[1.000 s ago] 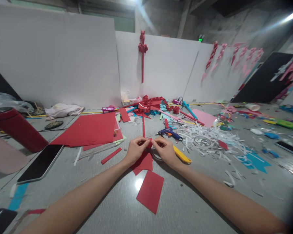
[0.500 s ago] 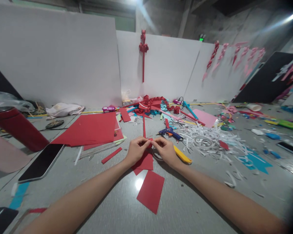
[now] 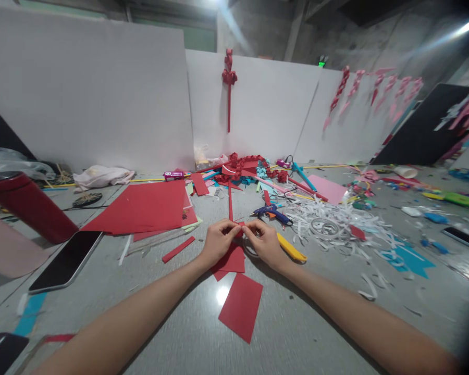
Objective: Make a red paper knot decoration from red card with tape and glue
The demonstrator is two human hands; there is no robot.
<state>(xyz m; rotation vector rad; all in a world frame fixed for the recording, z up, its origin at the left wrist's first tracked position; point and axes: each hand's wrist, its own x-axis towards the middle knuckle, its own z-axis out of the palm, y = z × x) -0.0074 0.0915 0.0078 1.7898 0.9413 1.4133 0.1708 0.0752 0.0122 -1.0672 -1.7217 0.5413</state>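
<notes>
My left hand (image 3: pixel 218 241) and my right hand (image 3: pixel 264 242) meet at the table's middle, fingers pinched on a small piece of red paper (image 3: pixel 239 228) between them. Under the hands lies a red paper sheet (image 3: pixel 232 259), and a second red rectangle (image 3: pixel 241 306) sits nearer to me. A yellow utility knife (image 3: pixel 292 248) lies just right of my right hand. A thin red strip (image 3: pixel 230 202) runs away from my fingers toward the wall.
Large red sheets (image 3: pixel 143 206) lie at the left with a phone (image 3: pixel 66 260) and a red tumbler (image 3: pixel 28 206). A blue glue gun (image 3: pixel 271 212), a tape roll (image 3: pixel 323 227) and white paper shreds (image 3: pixel 344 219) lie to the right. White boards stand behind.
My fingers have shifted slightly on the red piece, the right fingertips closing in toward the left; the arms and the items around them stay where they were.
</notes>
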